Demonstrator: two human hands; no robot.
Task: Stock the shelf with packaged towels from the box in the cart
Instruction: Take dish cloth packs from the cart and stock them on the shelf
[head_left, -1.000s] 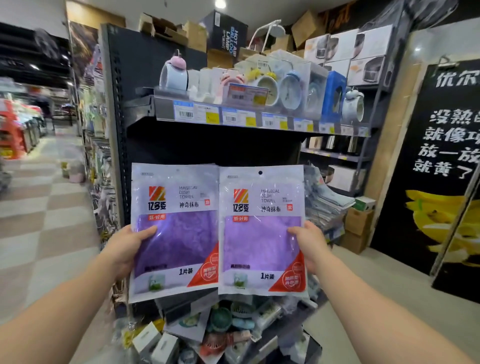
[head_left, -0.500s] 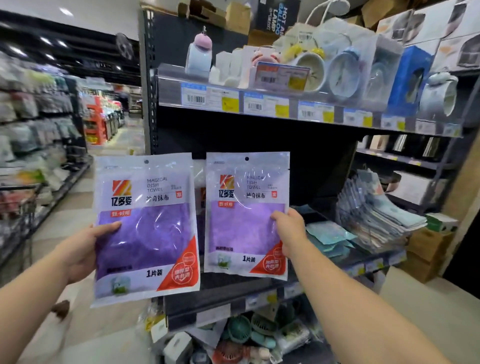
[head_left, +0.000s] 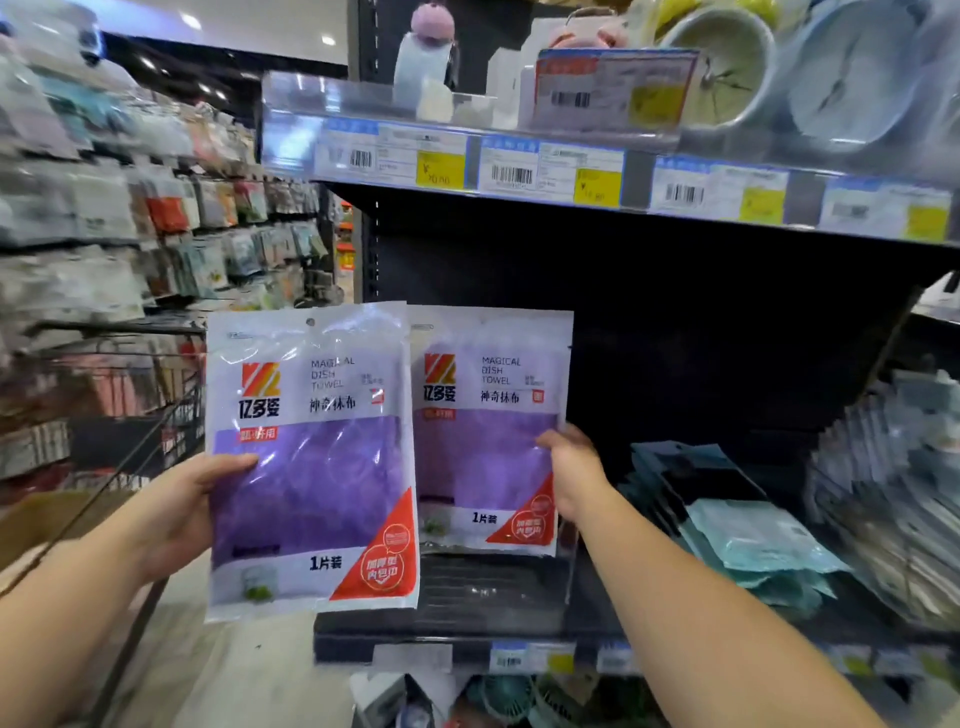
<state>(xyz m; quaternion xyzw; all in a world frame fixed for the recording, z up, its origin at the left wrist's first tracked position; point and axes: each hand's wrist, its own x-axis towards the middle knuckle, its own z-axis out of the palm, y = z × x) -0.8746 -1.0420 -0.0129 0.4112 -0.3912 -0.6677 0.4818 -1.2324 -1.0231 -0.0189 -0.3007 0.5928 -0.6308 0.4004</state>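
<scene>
Now each hand pinches one purple dish towel pack upright: the left hand (head_left: 174, 512) holds the nearer pack (head_left: 311, 457), and the right hand (head_left: 574, 475) holds the other pack (head_left: 483, 431) over the dark shelf (head_left: 467, 592), beside teal packs (head_left: 748, 545).

Left hand (head_left: 176, 512): yours, bare, no glove, ring or watch in view.
Right hand (head_left: 571, 475): bare too, no jewellery.
Forearms: both bare up to frame edge, no sleeves or cuffs showing.
</scene>
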